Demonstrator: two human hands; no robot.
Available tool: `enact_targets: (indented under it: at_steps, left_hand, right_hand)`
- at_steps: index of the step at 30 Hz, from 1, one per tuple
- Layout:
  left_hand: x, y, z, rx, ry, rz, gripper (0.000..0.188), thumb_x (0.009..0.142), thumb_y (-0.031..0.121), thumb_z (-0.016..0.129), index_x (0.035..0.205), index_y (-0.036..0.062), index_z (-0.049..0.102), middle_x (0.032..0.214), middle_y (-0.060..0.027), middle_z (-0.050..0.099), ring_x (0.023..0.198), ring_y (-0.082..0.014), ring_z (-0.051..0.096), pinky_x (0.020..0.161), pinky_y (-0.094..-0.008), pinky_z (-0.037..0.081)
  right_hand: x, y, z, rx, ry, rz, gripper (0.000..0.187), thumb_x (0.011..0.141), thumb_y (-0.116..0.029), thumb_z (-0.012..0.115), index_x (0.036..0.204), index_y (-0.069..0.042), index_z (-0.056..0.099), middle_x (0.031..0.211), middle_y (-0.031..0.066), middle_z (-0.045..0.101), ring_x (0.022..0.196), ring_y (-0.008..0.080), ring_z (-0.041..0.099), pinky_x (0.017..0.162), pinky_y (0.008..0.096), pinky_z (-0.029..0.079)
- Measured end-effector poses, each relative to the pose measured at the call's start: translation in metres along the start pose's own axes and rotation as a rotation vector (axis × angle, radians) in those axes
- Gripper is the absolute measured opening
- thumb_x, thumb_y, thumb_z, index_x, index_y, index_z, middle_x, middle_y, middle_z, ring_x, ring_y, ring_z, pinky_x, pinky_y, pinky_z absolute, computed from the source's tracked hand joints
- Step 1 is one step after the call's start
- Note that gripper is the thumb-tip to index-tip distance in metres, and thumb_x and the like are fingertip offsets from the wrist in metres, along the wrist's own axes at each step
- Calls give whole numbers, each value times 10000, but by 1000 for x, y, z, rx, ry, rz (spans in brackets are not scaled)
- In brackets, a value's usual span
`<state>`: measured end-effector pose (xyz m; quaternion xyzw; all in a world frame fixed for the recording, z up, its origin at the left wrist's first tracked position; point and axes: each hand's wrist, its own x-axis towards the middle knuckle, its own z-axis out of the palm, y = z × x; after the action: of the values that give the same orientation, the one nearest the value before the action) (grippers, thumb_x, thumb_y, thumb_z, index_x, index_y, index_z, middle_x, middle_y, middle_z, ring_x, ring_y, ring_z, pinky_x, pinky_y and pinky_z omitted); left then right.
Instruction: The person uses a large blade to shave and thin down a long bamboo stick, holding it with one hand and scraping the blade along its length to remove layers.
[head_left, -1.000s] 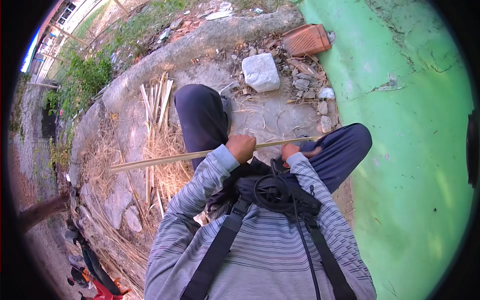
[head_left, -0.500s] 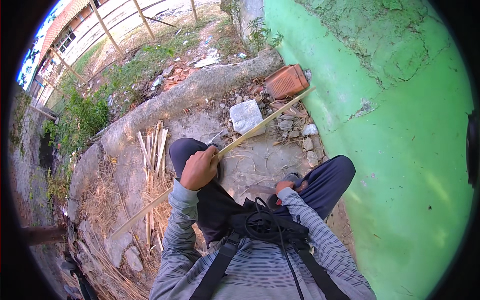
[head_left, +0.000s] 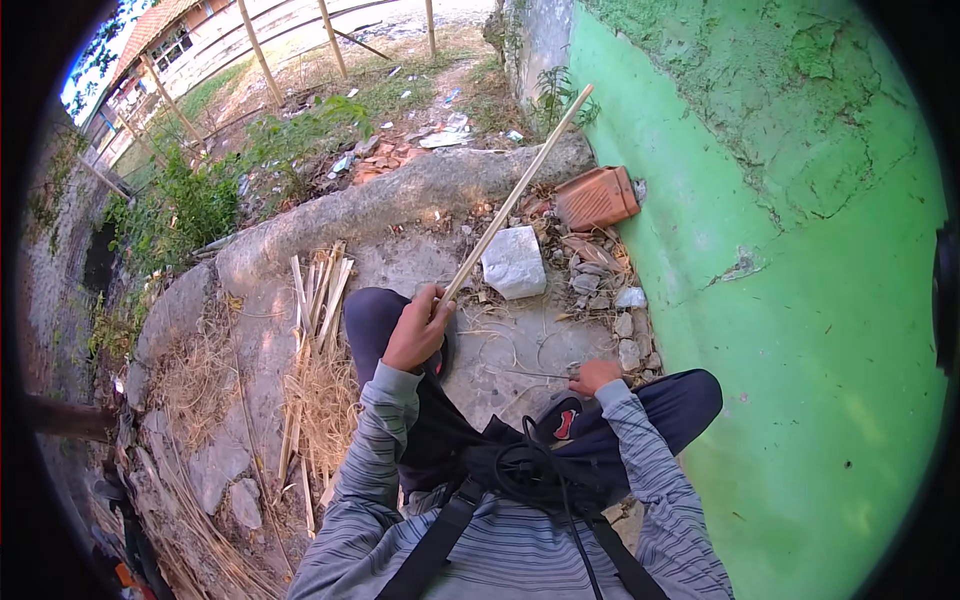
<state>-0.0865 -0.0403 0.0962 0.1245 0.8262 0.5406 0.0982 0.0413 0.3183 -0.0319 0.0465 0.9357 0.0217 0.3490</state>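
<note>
One pale wooden strip (head_left: 517, 194) is slanting up past the white stone (head_left: 516, 265), your left hand (head_left: 418, 330) clasping its lower part. Your right hand (head_left: 597, 376) is gripping a knife (head_left: 530, 374) near your shoe (head_left: 560, 418).

Big green wall (head_left: 800, 400) all down the right, surface pretty rough and cracked toward the far end. There's a ribbed terracotta block (head_left: 598, 198) right by it, a chunky white block (head_left: 515, 264) to the left and a bit nearer, plus loose rubble (head_left: 590, 280). Low concrete ridge (head_left: 380, 200) behind, leafy bushes (head_left: 195, 205) far left, then thin fence posts (head_left: 260, 55) and a tile-roofed house (head_left: 155, 28) way off.
</note>
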Motion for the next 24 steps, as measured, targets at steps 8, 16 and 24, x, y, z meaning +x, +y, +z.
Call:
enact_targets:
  at_steps: [8, 16, 24]
  left_hand:
    - [-10, -6, 9, 467, 115, -28, 223, 941, 235, 630, 1038, 35, 614, 789, -220, 670, 756, -420, 658, 689, -509, 498]
    - [-27, 9, -7, 688, 40, -103, 254, 920, 241, 619, 1053, 24, 612, 861, -274, 679, 816, -495, 662, 751, -585, 522]
    - [-27, 29, -5, 806, -111, -177, 214, 854, 218, 694, 948, 26, 710, 883, -211, 693, 865, -416, 677, 779, -513, 535]
  right_hand:
    - [-56, 84, -53, 535, 278, 177, 672, 866, -677, 586, 951, -36, 769, 939, 208, 739, 907, 387, 715, 808, 502, 536]
    - [-28, 87, -28, 1296, 619, 169, 471, 906, -447, 711, 683, -38, 639, 571, 7, 576, 497, 116, 554, 481, 328, 419]
    - [-18, 45, -36, 1413, 687, -61, 357, 911, -355, 737, 795, -28, 651, 577, 12, 560, 490, 112, 534, 472, 319, 405]
